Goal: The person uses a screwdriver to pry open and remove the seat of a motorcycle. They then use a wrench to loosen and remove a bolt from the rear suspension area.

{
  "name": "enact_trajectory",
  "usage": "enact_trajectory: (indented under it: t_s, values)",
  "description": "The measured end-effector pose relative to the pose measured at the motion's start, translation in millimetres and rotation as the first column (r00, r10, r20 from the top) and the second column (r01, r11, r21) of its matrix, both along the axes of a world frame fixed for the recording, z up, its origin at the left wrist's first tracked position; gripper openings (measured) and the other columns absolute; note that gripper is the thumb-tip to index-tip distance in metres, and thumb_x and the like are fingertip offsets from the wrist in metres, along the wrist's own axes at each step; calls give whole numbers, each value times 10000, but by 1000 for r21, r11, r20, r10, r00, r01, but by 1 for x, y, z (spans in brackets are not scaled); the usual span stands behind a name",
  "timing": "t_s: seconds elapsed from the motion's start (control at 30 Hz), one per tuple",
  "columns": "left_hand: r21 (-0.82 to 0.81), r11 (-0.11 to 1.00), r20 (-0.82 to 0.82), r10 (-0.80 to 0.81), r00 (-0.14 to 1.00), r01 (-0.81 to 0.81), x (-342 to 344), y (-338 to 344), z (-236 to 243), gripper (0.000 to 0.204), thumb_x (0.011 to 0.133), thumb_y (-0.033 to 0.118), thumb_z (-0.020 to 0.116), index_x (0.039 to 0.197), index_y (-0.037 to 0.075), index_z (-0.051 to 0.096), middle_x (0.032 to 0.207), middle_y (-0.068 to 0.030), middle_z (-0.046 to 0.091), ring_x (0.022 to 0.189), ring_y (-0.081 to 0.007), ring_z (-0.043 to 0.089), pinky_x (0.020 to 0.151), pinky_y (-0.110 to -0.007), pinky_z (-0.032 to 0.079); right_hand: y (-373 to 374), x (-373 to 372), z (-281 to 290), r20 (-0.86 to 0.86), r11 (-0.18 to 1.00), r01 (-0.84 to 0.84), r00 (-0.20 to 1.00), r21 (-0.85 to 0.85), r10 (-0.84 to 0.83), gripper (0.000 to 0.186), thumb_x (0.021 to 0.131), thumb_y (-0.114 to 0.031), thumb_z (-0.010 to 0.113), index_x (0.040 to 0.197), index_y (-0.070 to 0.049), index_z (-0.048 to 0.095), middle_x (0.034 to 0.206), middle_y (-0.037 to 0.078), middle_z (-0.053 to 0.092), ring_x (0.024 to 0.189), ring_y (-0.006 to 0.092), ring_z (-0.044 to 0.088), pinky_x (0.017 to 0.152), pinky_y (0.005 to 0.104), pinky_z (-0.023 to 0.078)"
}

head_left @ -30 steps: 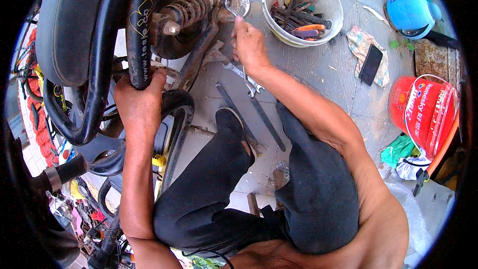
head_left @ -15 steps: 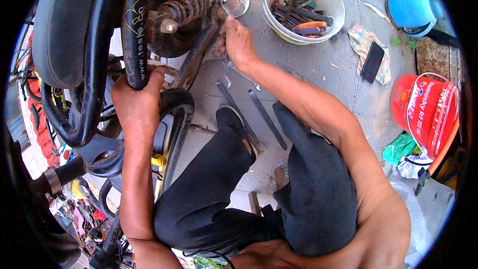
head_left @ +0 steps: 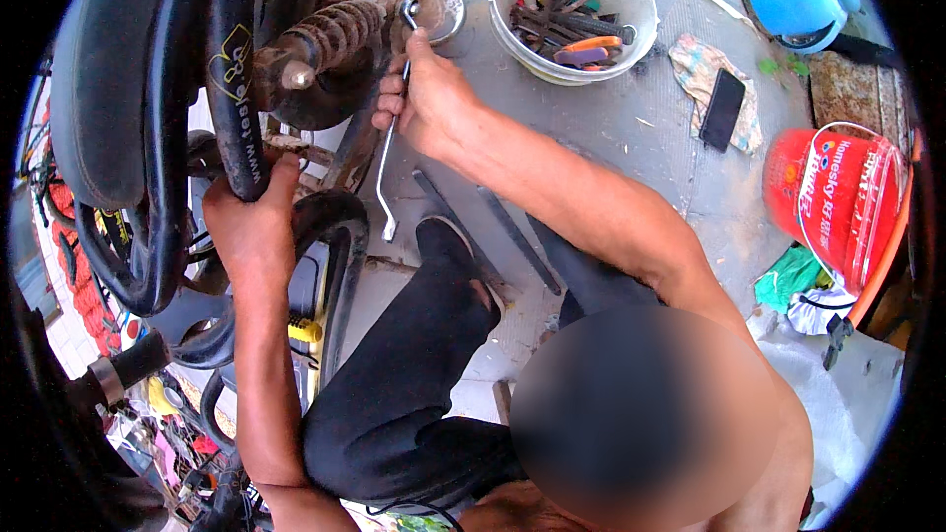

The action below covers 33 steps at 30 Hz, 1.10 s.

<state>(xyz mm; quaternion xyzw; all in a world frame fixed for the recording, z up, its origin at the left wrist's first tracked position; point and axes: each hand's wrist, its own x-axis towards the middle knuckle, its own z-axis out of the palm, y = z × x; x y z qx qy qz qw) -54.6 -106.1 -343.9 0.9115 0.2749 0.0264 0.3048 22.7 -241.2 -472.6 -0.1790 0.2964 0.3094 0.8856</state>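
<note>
My right hand [head_left: 429, 89] is closed around a long offset box-end wrench [head_left: 384, 193]. The wrench's upper end is at the bolt area beside a round metal cup-shaped part [head_left: 443, 12], and its other end hangs free below my fist. Next to it is a dirty coil-spring shock absorber [head_left: 335, 34] on a scooter or similar vehicle. My left hand [head_left: 248, 222] grips the lower end of a thick black tube [head_left: 235, 89], its fingers partly hidden behind it. A black padded seat [head_left: 110, 79] lies left of the tube.
A white bucket [head_left: 645, 34] of tools stands at the far side. To the right are a phone [head_left: 724, 110] on a cloth [head_left: 690, 64], a red bucket [head_left: 838, 197] and a blue container [head_left: 798, 2]. Two dark flat bars [head_left: 522, 241] lie near my legs.
The wrench's lower end has swung left, and more of its shaft shows below my right hand. My left hand keeps its hold on the tube. The whole view has shifted slightly.
</note>
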Motion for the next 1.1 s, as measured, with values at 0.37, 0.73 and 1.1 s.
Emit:
enact_trajectory:
  t_s: [0.37, 0.73, 1.1]
  values:
    - [-24, 1000, -22, 1, 1000, -2, -1, 1, 1, 182, 789, 185, 722, 803, 14, 664, 591, -12, 570, 495, -85, 489, 487, -270, 376, -29, 11, 3, -89, 992, -42, 995, 122, 53, 374, 1007, -445, 439, 781, -150, 396, 600, -57, 300, 485, 87, 259, 465, 263, 250]
    - [19, 1000, -13, -22, 1000, 22, -1, 2, -1, 193, 780, 201, 710, 787, 11, 675, 589, -28, 583, 512, -100, 516, 525, -277, 404, -50, 1, -25, 357, 854, 71, 924, -515, 138, 443, 995, -503, 440, 800, -106, 447, 600, -33, 346, 480, 74, 304, 434, 249, 289]
    - [-5, 1000, -22, -23, 999, 23, 1, -1, 1, 187, 785, 200, 704, 792, 15, 678, 577, -28, 579, 506, -105, 518, 526, -281, 399, -28, 1, -93, 536, 596, 250, 760, -763, 367, 476, 1006, -492, 419, 795, -70, 484, 586, -4, 426, 465, 102, 405, 424, 274, 360]
